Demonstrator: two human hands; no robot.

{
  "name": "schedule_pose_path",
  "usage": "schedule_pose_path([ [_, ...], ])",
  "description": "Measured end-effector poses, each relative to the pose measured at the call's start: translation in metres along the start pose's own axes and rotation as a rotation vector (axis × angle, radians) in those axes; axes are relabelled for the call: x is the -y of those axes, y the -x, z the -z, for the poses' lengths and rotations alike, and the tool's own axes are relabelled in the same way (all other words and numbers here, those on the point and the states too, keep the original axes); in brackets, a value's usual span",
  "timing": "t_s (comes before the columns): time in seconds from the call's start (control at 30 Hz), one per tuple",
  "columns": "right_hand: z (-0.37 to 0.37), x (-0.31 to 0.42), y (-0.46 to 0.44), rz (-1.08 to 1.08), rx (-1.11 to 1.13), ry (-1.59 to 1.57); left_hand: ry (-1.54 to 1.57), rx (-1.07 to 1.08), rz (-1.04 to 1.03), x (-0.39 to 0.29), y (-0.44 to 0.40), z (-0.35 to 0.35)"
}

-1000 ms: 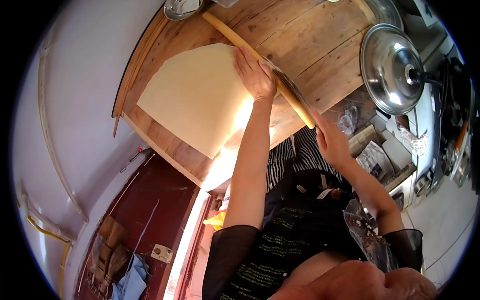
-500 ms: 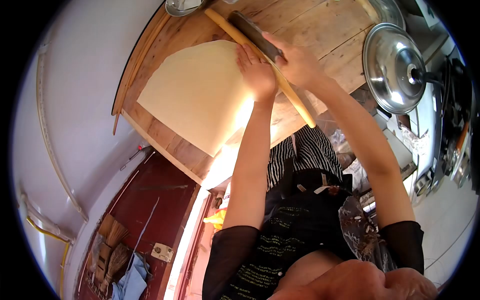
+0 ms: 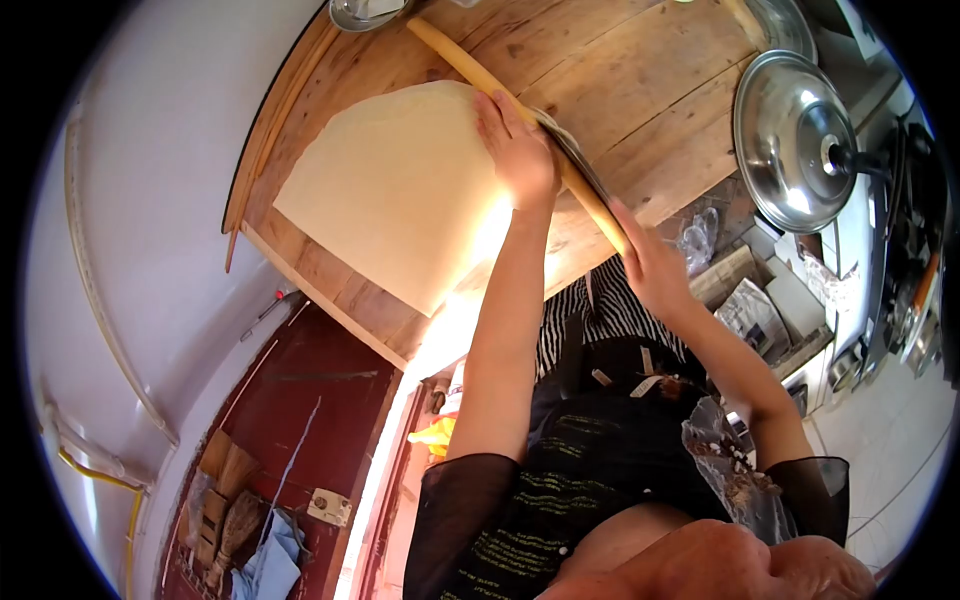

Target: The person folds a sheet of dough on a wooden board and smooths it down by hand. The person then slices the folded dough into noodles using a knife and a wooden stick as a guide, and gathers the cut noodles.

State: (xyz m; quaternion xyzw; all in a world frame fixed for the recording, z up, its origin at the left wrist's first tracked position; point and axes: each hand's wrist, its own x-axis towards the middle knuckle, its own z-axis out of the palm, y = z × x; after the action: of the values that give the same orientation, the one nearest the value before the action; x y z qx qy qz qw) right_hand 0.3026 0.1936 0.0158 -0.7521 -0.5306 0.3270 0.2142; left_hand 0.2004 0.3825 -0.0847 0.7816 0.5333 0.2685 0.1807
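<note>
A large folded sheet of pale dough (image 3: 385, 190) lies on the wooden board, its right edge beside a long rolling pin (image 3: 455, 55). My left hand (image 3: 522, 160) lies flat with fingers stretched out, pressing on the dough edge and the pin. On the pin's other side, a dark knife blade (image 3: 578, 165) runs along the wood. My right hand (image 3: 652, 262), near the pin's close end, is closed around the knife's handle, which the fingers hide. A thin pale strip (image 3: 550, 124), apparently cut dough, shows by the blade's far end.
The wooden board (image 3: 640, 80) ends at an edge near my body. A metal bowl (image 3: 368, 12) stands at its far left. To the right are a shiny pan lid (image 3: 795, 140) and a cardboard box (image 3: 740, 280) below. A white wall (image 3: 170, 150) borders the left.
My right hand has drawn the knife along the rolling pin toward my body. A thin pale strip now shows beside the blade. My left hand and the dough have hardly moved.
</note>
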Motion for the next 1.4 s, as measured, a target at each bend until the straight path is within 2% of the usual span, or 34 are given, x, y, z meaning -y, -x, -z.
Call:
schedule_pose_path([
  [0.1,-0.021,0.028,-0.077,0.024,-0.143,0.016,0.043,0.004,-0.042,0.001,-0.001,0.002],
  [0.2,-0.006,0.058,-0.143,0.086,-0.168,-0.009,0.050,0.027,-0.002,0.006,-0.002,-0.004],
  [0.27,0.019,0.071,-0.172,-0.069,0.046,-0.033,-0.008,0.086,0.005,0.007,-0.002,0.000],
  [0.4,0.053,0.057,-0.156,-0.044,0.097,-0.038,-0.021,0.080,0.002,0.003,-0.001,0.001],
  [0.5,0.046,0.035,-0.089,0.109,-0.097,-0.017,0.007,0.055,-0.022,0.005,0.001,0.001],
  [0.57,0.035,0.023,-0.048,0.090,-0.117,-0.033,0.012,0.064,-0.039,0.004,0.002,0.002],
  [0.63,0.021,0.013,-0.019,0.018,-0.079,0.134,-0.006,0.057,-0.029,0.005,0.003,-0.003],
  [0.73,0.003,0.008,0.003,0.065,-0.101,0.131,-0.010,0.041,-0.024,0.001,0.001,-0.001],
  [0.9,0.004,-0.005,0.030,-0.010,-0.010,0.063,-0.019,0.023,-0.017,0.002,-0.003,-0.002],
  [1.03,-0.010,-0.003,0.003,-0.067,0.060,0.094,-0.014,0.008,-0.016,0.003,-0.005,0.000],
  [1.2,-0.025,0.041,-0.120,0.098,-0.115,0.016,0.009,-0.001,-0.027,0.004,0.001,-0.004],
  [1.27,0.002,0.061,-0.148,0.143,-0.134,0.002,-0.205,0.092,-0.070,0.013,0.002,-0.009],
  [1.33,0.051,0.084,-0.163,-0.096,0.204,0.021,-0.108,0.057,-0.057,0.005,0.004,0.000],
  [1.4,0.068,0.066,-0.143,-0.101,0.272,-0.038,-0.001,0.030,-0.040,0.001,0.009,0.007],
])
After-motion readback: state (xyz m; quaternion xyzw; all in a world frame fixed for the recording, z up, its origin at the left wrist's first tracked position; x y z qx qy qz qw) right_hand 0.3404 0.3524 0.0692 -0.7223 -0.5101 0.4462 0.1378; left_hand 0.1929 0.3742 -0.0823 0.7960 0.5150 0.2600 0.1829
